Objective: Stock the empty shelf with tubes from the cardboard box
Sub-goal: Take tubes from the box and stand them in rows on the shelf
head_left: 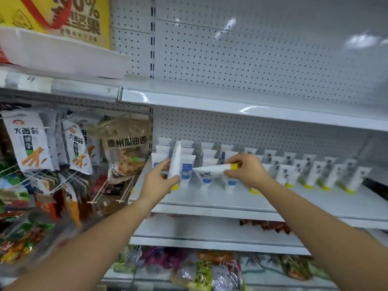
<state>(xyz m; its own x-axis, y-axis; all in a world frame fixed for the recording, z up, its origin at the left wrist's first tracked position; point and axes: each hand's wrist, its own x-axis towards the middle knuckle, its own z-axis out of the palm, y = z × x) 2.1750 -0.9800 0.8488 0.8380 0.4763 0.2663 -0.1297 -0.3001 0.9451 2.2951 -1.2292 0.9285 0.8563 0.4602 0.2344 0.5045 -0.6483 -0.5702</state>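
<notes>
White pegboard shelf point(210, 198), shop aisle

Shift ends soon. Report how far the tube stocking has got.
Done: rows of tubes stand cap-down across the shelf. In hand: the left hand grips an upright tube, the right hand a sideways tube. Left: both need placing; the box is out of view, so remaining stock is unknown.

Bare forearms point(100, 234), seemingly uncovered to the elbows.
</notes>
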